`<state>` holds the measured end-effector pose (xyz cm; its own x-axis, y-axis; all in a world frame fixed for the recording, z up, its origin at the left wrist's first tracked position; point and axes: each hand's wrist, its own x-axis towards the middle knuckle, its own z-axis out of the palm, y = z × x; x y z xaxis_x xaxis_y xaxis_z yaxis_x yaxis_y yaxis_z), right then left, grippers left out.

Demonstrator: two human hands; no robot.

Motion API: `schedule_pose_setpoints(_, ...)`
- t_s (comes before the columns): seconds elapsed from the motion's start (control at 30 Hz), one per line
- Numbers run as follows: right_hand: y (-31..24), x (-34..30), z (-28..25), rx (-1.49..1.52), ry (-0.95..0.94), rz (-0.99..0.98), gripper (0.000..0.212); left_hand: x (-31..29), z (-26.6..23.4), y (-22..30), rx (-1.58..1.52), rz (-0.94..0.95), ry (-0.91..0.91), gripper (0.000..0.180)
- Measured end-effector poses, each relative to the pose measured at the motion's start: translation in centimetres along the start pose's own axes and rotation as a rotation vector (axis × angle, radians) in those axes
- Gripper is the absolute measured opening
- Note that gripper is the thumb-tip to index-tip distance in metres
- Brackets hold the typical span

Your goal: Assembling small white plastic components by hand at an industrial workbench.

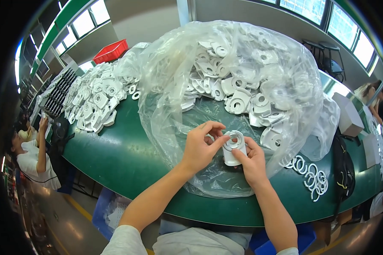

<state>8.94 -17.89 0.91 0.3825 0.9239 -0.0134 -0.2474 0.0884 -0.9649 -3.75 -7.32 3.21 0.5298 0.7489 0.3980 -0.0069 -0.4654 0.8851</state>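
Both hands (225,151) grip a white part (234,146), fingers covering its edges.

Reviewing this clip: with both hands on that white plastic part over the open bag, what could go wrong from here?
1. The white part is pinched only by fingertips of the left hand and right hand; it could slip into the clear bag among look-alike pieces.
2. The white rings lie near the table edge and might get knocked off.

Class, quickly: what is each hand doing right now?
Left hand: closed, fingers pinching the white part.
Right hand: closed, gripping the same part.
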Motion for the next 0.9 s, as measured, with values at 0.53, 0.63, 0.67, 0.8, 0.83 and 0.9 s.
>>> schedule_pose_setpoints(0.53, -0.12, -0.05, -0.05, -0.033, -0.038, -0.007, 0.028, 0.53, -0.54, -1.47, -0.414, -0.380, -0.249, 0.019)
schedule_pose_setpoints(0.63, 0.23, 0.03, -0.28, -0.003, -0.054, 0.009, 0.027, 0.53, -0.62, -1.49, -0.454, -0.439, -0.248, 0.019)
schedule_pose_setpoints(0.67, 0.28, 0.06, -0.32, 0.017, -0.062, 0.016, 0.027, 0.55, -0.63, -1.46, -0.482, -0.476, -0.242, 0.019)
schedule_pose_setpoints(0.8, 0.36, 0.04, -0.18, 0.021, -0.054, 0.027, 0.027, 0.31, -0.61, -1.33, -0.361, -0.411, -0.228, 0.019)
schedule_pose_setpoints(0.83, 0.43, 0.10, -0.25, 0.023, -0.061, 0.016, 0.026, 0.29, -0.55, -1.09, -0.363, -0.395, -0.220, 0.019)
schedule_pose_setpoints(0.9, 0.43, 0.07, -0.31, 0.025, -0.066, 0.009, 0.026, 0.20, -0.47, -0.78, -0.366, -0.382, -0.212, 0.019)
